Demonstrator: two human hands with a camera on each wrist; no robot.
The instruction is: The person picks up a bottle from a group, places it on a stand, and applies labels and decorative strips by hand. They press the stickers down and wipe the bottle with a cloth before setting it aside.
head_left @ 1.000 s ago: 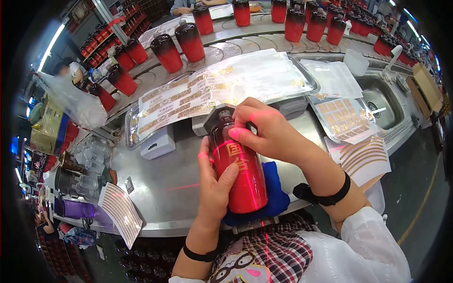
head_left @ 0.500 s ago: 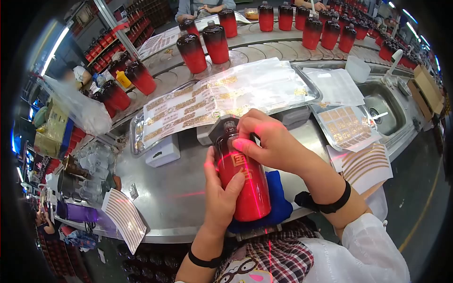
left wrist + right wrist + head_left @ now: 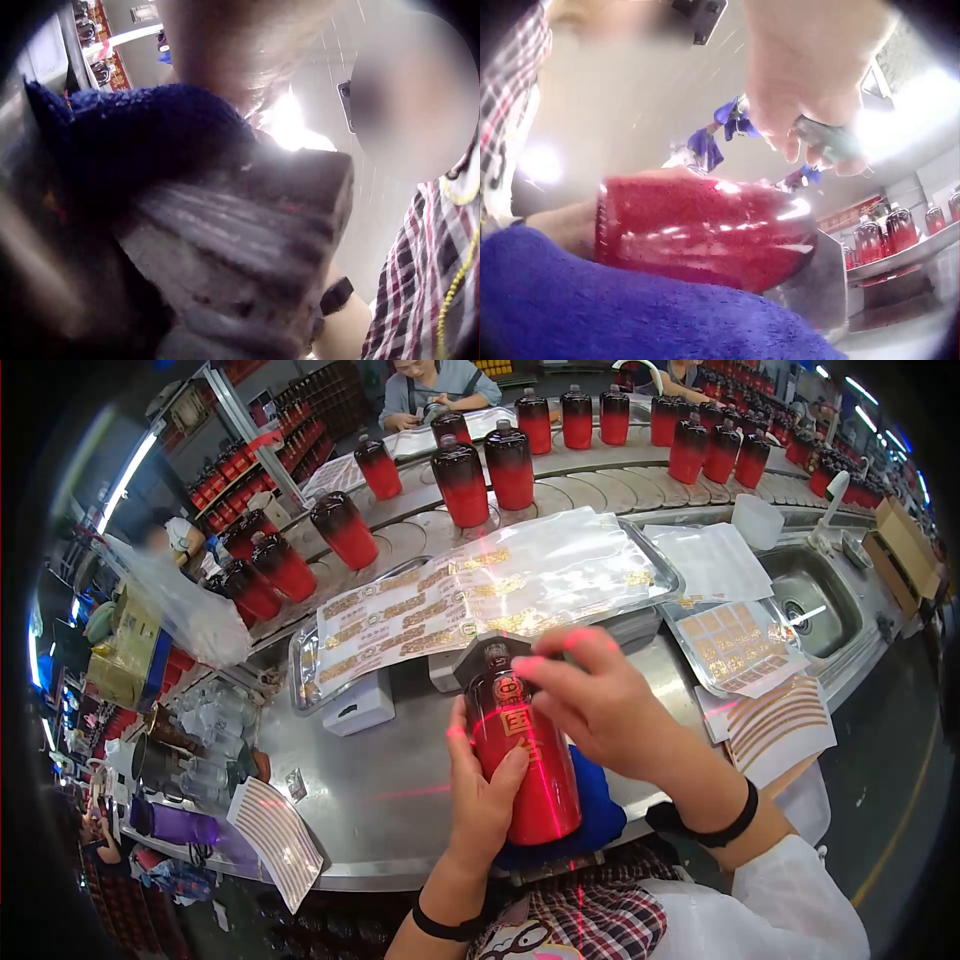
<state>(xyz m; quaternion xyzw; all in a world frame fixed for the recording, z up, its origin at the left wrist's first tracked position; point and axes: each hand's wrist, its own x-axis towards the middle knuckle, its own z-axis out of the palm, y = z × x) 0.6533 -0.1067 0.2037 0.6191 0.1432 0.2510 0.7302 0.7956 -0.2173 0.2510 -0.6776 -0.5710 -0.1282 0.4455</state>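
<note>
A red bottle (image 3: 540,790) with a black shoulder and gold characters lies tilted, its base by a blue cloth (image 3: 603,800) and its neck at a grey angular support (image 3: 465,662). My left hand (image 3: 482,800) grips its left side, thumb across the front. Over the bottle's shoulder is my right hand (image 3: 615,710), fingers bent together. In the right wrist view, the right hand (image 3: 810,67) pinches a small translucent piece (image 3: 831,139) above the bottle (image 3: 705,232). The left wrist view shows blurred skin, the blue cloth (image 3: 150,124) and a grey block (image 3: 240,240).
Behind the bottle, sheets of gold labels (image 3: 400,622) lie over a metal tray (image 3: 672,575). More sheets (image 3: 735,645) are at right beside a sink (image 3: 815,600). Red-black bottles (image 3: 460,485) line the conveyor (image 3: 410,525). A white box (image 3: 360,705) and striped sheet (image 3: 275,840) are at left.
My right fingers have shifted off the bottle's upper front, where a gold round emblem now shows. The left hand keeps its grip. Conveyor bottles have moved along, and the whole view has shifted slightly.
</note>
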